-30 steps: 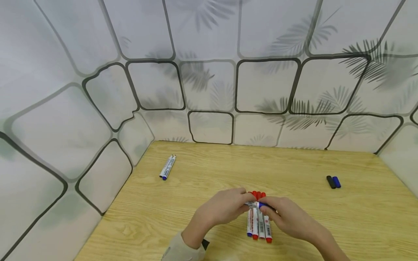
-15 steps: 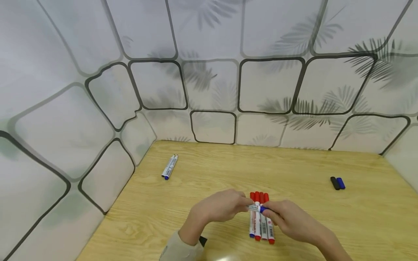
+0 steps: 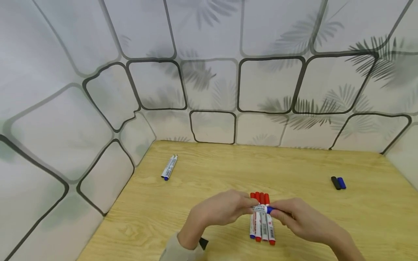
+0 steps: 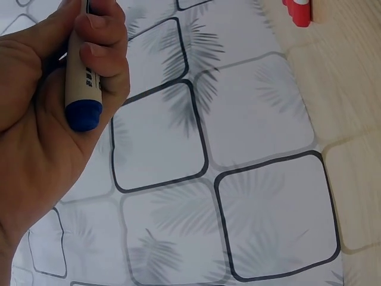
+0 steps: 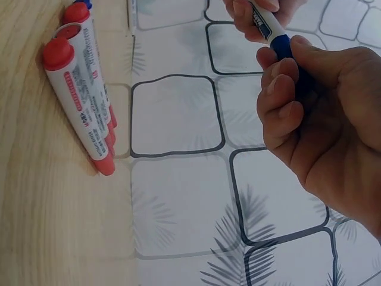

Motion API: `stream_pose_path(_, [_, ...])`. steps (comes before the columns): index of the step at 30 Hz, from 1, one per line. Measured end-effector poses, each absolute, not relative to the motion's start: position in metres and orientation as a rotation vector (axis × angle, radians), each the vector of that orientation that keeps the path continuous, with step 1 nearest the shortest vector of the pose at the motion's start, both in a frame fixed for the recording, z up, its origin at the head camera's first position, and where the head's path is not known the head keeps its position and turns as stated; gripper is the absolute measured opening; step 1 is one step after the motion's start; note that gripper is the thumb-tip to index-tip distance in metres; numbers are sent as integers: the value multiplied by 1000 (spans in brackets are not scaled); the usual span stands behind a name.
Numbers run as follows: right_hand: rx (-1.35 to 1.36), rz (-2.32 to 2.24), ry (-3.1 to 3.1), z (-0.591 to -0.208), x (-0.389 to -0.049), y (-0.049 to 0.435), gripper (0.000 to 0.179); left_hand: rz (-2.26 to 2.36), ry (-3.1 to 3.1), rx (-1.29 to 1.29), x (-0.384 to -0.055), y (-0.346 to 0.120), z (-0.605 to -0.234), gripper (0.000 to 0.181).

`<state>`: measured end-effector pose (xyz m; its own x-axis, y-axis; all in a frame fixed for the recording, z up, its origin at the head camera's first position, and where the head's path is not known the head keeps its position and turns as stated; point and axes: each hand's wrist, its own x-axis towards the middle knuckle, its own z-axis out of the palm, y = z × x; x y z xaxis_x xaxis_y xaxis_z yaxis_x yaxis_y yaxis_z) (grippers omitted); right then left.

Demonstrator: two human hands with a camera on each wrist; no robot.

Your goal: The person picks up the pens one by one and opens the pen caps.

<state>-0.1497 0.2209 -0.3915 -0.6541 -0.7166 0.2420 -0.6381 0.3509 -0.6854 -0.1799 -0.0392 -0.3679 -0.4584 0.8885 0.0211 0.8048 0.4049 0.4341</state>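
My left hand [image 3: 222, 207] grips the white barrel of a whiteboard marker [image 3: 260, 208], held level above a row of markers. The blue end plug of this marker [image 4: 83, 113] shows below the left fingers in the left wrist view. At its other end, my right hand [image 3: 303, 219] pinches the blue cap [image 3: 270, 210] between thumb and fingers. The cap sits against the barrel, partly hidden by the fingers. Beneath lie several markers with red caps [image 3: 262, 197] side by side, their white barrels [image 3: 264, 228] toward me. One has a blue end plug [image 3: 252, 236].
Two uncapped markers [image 3: 169, 168] lie together at the back left of the wooden table [image 3: 228, 163]. A black cap [image 3: 335, 183] and a loose blue cap [image 3: 341, 183] lie side by side on the right. A patterned curtain [image 3: 209, 87] borders the table's back and left.
Both hands have shifted slightly right with the marker, the right hand a little more. More of the white barrel shows between them. The red-capped row stays put.
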Motion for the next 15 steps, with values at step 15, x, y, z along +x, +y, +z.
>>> stream_pose_path(15, [-1476, -1277, 2451, -382, -141, 230, 33, 513, 2504, 1585, -159, -37, -347, 22])
